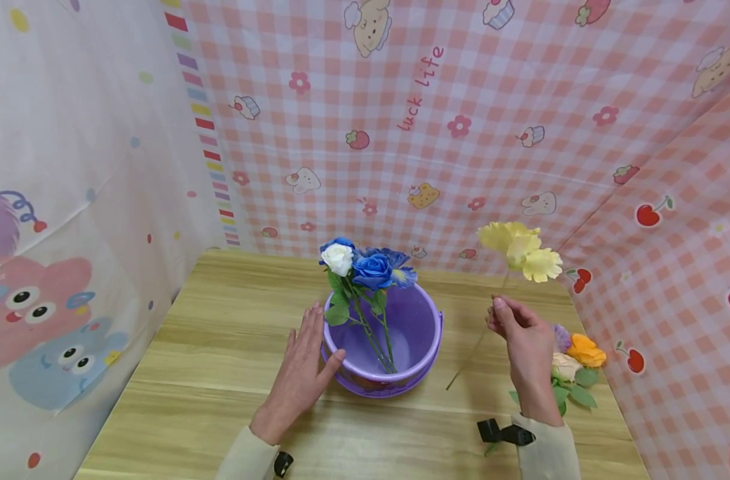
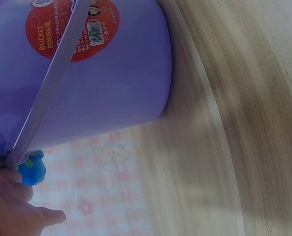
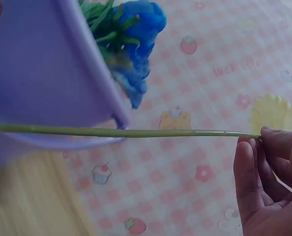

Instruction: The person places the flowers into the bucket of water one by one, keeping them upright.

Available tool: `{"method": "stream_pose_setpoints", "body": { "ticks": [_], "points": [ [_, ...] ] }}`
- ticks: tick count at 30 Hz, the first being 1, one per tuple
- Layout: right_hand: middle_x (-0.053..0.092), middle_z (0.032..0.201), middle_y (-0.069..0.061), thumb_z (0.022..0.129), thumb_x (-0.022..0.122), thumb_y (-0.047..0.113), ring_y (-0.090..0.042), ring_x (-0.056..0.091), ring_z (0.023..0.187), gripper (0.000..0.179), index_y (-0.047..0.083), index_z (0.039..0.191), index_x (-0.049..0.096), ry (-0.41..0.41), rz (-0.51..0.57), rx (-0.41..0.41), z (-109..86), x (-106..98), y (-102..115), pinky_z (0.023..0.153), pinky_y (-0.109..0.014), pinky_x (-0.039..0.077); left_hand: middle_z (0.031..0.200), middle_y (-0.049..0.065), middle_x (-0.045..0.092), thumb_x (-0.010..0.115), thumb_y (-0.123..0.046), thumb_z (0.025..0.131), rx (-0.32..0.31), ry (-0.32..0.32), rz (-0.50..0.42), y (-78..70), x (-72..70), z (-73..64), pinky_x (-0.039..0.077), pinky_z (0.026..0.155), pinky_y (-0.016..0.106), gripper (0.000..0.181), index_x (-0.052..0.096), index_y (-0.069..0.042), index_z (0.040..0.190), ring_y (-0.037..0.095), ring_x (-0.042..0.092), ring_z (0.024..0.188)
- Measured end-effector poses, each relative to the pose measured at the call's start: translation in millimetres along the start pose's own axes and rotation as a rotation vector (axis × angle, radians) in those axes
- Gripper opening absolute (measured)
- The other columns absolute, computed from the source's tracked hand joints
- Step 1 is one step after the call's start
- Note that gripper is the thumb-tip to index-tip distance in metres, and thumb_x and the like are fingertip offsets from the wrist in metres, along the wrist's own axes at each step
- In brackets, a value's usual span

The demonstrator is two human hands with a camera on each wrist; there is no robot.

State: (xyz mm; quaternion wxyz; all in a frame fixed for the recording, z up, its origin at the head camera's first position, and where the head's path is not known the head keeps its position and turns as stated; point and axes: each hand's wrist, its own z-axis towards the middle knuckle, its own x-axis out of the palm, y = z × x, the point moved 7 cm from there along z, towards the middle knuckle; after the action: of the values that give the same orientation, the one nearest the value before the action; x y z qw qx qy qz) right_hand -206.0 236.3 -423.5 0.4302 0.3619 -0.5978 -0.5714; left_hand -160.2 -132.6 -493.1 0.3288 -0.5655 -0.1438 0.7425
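A purple bucket (image 1: 413, 320) stands on the wooden table, its handle (image 2: 47, 88) hanging down the outside. Inside it lean several artificial flowers: a white rose (image 1: 337, 259), a blue rose (image 1: 373, 271) and other blue blooms. My left hand (image 1: 301, 367) rests against the bucket's left rim with its fingers straight. To the right of the bucket, my right hand (image 1: 527, 340) pinches the stem (image 3: 136, 133) of a yellow flower (image 1: 521, 250) between thumb and fingers. The bloom points up, and the stem's lower end slants down towards the bucket, apart from it in the head view.
More artificial flowers lie on the table at the right, beyond my right wrist: an orange bloom (image 1: 587, 351), a pale peach one (image 1: 565, 367) and a purple one (image 1: 561, 338), with green leaves (image 1: 583, 395). Checked cloth (image 1: 425, 160) hangs behind the table.
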Motion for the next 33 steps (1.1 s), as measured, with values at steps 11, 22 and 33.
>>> {"method": "stream_pose_setpoints", "body": {
  "ticks": [11,22,33],
  "points": [
    [0.075,0.084,-0.007,0.095,0.076,0.011,-0.012,0.073,0.069,0.03,-0.013,0.113,0.073,0.025,0.116,-0.125,0.6,26,25,0.071,-0.026,0.062,0.172,0.016,0.012,0.051,-0.048,0.106,0.002,-0.001,0.004,0.3,0.1,0.4,0.013,0.123,0.064,0.085,0.012,-0.001,0.165,0.034,0.011,0.158],
    [0.075,0.082,-0.008,0.096,0.074,0.007,-0.013,0.074,0.07,0.025,-0.013,0.109,0.074,0.076,0.183,-0.218,-0.2,50,45,0.068,-0.025,0.062,0.172,0.015,0.012,0.052,-0.048,0.106,0.006,-0.007,0.008,0.9,-0.2,1.3,0.014,0.122,0.065,0.085,0.012,-0.001,0.165,0.038,0.016,0.157],
    [0.076,0.084,-0.006,0.096,0.073,0.006,-0.012,0.072,0.069,0.03,-0.019,0.111,0.07,0.1,0.228,-0.232,1.8,73,55,0.067,-0.024,0.062,0.172,0.018,0.014,0.05,-0.049,0.106,0.008,-0.007,0.012,0.9,0.0,1.3,0.014,0.122,0.065,0.085,0.013,0.0,0.165,0.034,0.012,0.158]
  ]
}}
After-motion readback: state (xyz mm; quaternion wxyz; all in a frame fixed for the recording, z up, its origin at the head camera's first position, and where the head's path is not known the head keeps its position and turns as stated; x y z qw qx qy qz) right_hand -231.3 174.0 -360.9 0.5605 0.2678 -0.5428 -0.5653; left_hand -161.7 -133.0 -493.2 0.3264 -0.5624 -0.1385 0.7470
